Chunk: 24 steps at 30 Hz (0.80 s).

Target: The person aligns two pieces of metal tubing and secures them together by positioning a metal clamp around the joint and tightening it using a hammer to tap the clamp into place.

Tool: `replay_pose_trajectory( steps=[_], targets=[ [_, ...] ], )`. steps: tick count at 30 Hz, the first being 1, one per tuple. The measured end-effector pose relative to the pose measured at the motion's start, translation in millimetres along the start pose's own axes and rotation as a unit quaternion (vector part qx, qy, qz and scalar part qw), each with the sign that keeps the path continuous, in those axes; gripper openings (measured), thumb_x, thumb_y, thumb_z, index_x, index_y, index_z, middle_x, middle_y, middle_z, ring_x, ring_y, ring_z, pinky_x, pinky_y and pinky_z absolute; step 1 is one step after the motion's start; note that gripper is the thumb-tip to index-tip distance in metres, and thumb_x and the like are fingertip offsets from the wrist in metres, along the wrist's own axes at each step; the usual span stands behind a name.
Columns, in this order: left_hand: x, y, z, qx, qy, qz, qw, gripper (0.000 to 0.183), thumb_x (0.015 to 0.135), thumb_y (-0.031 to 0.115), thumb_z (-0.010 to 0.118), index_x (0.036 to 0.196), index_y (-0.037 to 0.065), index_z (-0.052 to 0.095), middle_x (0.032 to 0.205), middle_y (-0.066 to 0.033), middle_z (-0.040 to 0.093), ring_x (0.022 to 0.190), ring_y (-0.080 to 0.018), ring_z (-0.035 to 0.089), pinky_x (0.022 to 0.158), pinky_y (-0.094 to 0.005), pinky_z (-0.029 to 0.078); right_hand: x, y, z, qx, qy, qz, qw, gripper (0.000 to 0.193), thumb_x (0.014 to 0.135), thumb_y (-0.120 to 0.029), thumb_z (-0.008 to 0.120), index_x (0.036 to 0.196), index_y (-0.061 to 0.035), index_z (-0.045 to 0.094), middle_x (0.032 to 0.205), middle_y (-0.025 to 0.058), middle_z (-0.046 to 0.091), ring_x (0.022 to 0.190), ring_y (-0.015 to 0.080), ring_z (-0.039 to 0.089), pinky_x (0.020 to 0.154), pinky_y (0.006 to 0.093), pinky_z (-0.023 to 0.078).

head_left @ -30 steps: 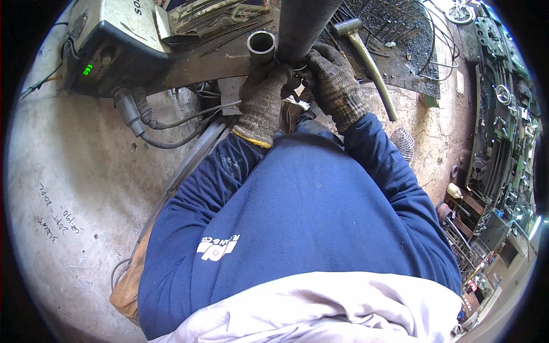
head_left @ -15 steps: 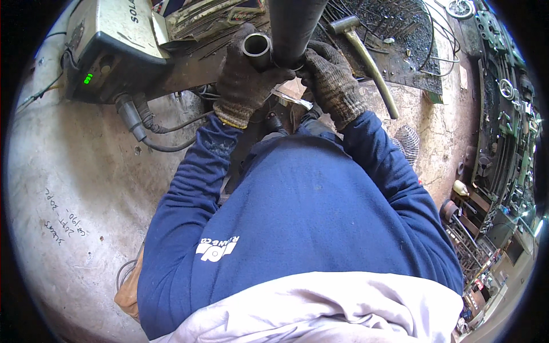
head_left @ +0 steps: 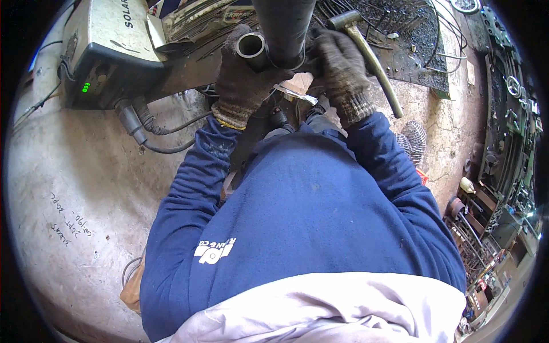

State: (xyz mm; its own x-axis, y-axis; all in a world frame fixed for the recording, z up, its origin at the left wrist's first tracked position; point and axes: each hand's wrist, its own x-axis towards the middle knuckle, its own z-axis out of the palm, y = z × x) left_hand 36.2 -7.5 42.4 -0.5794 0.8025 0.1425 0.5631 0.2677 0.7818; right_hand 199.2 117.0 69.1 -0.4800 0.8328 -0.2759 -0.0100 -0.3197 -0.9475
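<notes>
My left hand [head_left: 243,83], in a dark knitted work glove, is closed around a short metal tube [head_left: 250,45]. The tube's open round end faces up, and its lower part is hidden by the glove. Its thumb side reaches under the lower end of a thicker dark metal pipe [head_left: 286,28], which rises out of the top of the view. On the other side of that pipe is my right hand [head_left: 343,71], also gloved. Its fingers bend toward the pipe but are dark and smeared, so their grip is unclear.
A hammer [head_left: 374,68] lies at the right, its handle over the edge of the dark worktable [head_left: 409,74]. A white and black machine [head_left: 111,54] with a lit green display and thick cables stands left. Thin rods [head_left: 200,28] lie behind my left hand. A wire coil [head_left: 413,140] sits lower right.
My right hand has shifted slightly right and turned, its fingers less plainly against the pipe. The left hand still holds the tube. The whole view has moved a little.
</notes>
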Motion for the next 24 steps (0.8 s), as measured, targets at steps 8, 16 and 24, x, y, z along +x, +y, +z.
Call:
replay_pose_trajectory(
  steps=[8,16,24],
  targets=[
    [-0.5,11.1,-3.9,-0.043,0.000,0.016,0.999,0.097,0.052,0.052,0.098,0.124,0.003,0.055,0.111,-0.0156,0.067,0.099,-0.0324,0.070,0.084,-0.0452,0.057,14.9,32.6,0.7,-0.219,0.038,-0.281,0.934,0.036,0.101,-0.019,0.062,0.131,0.0010,0.060,0.121,0.0129,0.065,0.108,0.0212,0.064,0.094,0.0350,0.055],
    [9.5,11.3,-6.9,-0.055,-0.052,0.034,0.997,0.086,0.057,0.048,0.098,0.120,0.003,0.060,0.107,-0.0134,0.070,0.098,-0.0292,0.071,0.084,-0.0422,0.059,-16.8,-12.5,-6.9,-0.416,-0.147,-0.247,0.863,0.064,0.084,-0.021,0.081,0.139,-0.0025,0.054,0.124,0.0157,0.066,0.115,0.0265,0.066,0.095,0.0370,0.055],
    [5.8,19.6,-12.7,-0.040,-0.035,0.024,0.998,0.085,0.061,0.045,0.097,0.123,0.003,0.058,0.111,-0.0142,0.071,0.102,-0.0278,0.071,0.086,-0.0422,0.058,10.2,-8.0,-17.6,-0.489,-0.181,-0.322,0.790,0.067,0.079,-0.042,0.084,0.131,-0.0078,0.060,0.119,0.0151,0.068,0.110,0.0308,0.068,0.093,0.0410,0.055]
  ],
)
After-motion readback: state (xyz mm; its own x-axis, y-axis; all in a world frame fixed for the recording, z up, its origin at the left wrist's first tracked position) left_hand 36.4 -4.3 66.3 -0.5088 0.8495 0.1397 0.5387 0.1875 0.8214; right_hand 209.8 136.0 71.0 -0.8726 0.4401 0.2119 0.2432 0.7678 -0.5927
